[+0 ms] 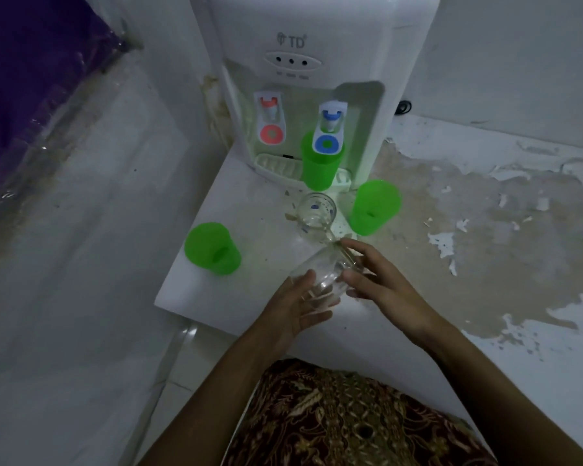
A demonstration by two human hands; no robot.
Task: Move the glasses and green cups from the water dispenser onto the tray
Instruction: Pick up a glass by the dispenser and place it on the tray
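Note:
A clear glass (323, 277) is held tilted between both hands above the white slab (189, 284). My left hand (300, 304) cups its lower side; my right hand (374, 277) grips its upper side. A second clear glass (315, 210) stands just beyond, in front of the white water dispenser (317, 79). One green cup (320, 166) stands on the drip tray (276, 166) under the blue tap. Another green cup (372, 208) stands to the right of the glass, and a third green cup (212, 248) stands at the slab's left. No serving tray is visible.
A stained, peeling floor surface (485, 213) spreads to the right. A white wall (81, 213) runs along the left with purple plastic-covered material (31, 79) above it. A patterned brown cloth (350, 422) covers my lap at the bottom.

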